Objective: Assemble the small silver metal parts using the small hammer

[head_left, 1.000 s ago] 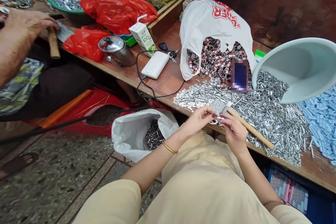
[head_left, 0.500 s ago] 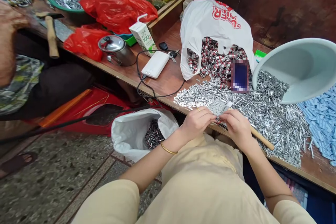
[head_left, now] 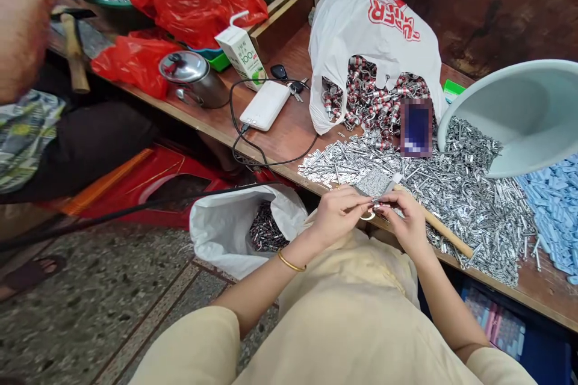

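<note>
- Ringed metal fitting: is sitting between both hands at the bench edge, seemingly awaiting completion.
- Left hand, right hand: are pinching it from either side.
- Red-banded fittings, apparently done: are filling the plastic bag at 12 o'clock.
- Loose metal parts: are lying unassembled at 3 o'clock.
- Bag: is showing red lettering, partly legible.
- Drink carton, 11 o'clock: is displaying "100".

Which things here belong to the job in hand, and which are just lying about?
Likely part of the job, by closeness or similar look:
small metal piece being held
heaped metal pieces
wooden-handled tool lying on that heap
red-and-silver pieces in the white bag

Apparently just lying about:
white device with a cable plugged in
keys
drink carton
lidded metal mug
</note>
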Demonstrator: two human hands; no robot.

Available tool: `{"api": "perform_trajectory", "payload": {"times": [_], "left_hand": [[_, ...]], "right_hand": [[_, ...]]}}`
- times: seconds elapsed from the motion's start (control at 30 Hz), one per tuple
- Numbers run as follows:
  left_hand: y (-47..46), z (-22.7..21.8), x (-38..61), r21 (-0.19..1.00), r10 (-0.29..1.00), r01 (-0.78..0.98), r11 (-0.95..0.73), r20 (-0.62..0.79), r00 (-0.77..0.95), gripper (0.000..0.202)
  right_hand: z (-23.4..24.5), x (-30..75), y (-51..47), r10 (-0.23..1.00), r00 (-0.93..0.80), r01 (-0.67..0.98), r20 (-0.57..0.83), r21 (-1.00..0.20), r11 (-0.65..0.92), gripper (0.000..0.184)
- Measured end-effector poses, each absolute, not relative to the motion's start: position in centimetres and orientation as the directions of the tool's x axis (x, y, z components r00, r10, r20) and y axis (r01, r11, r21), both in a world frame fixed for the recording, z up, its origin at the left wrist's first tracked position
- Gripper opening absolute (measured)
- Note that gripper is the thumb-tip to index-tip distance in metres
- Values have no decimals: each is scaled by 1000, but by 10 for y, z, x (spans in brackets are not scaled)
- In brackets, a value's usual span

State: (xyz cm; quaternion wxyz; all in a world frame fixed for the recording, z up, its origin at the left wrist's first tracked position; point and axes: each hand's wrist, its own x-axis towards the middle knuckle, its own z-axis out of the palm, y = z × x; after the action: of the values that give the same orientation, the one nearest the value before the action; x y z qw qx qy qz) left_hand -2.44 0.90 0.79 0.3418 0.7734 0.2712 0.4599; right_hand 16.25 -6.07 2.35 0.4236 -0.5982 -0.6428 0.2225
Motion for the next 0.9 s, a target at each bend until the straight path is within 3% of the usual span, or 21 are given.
{"api": "perform_trajectory", "payload": {"times": [0.1, 0.37, 0.5, 0.67, 0.8, 0.9], "left_hand": [[9, 11, -29, 754, 703, 138, -642, 508, 498, 16], [15, 22, -40, 545, 462, 9, -838, 701, 543, 20], [8, 18, -37, 614, 506, -50, -788, 691, 517, 18], [-19, 1, -19, 928, 856, -100, -359, 370, 361, 16], [-14, -13, -22, 992, 909, -68, -107, 126, 398, 25], [19, -19, -39, 998, 930, 24, 62, -67, 361, 39]], "right_hand": [[28, 163, -62, 949, -11, 607, 315, -752, 257, 9], [53, 170, -65, 912, -104, 604, 397, -703, 375, 10], [50, 162, -74, 910, -46, 587, 412, -726, 358, 11], [20, 140, -87, 902, 265, 460, 340, -867, 191, 12], [5, 179, -84, 956, 210, 571, 207, -819, 51, 17], [2, 246, -73, 903, 343, 679, 259, -732, -49, 19]]}}
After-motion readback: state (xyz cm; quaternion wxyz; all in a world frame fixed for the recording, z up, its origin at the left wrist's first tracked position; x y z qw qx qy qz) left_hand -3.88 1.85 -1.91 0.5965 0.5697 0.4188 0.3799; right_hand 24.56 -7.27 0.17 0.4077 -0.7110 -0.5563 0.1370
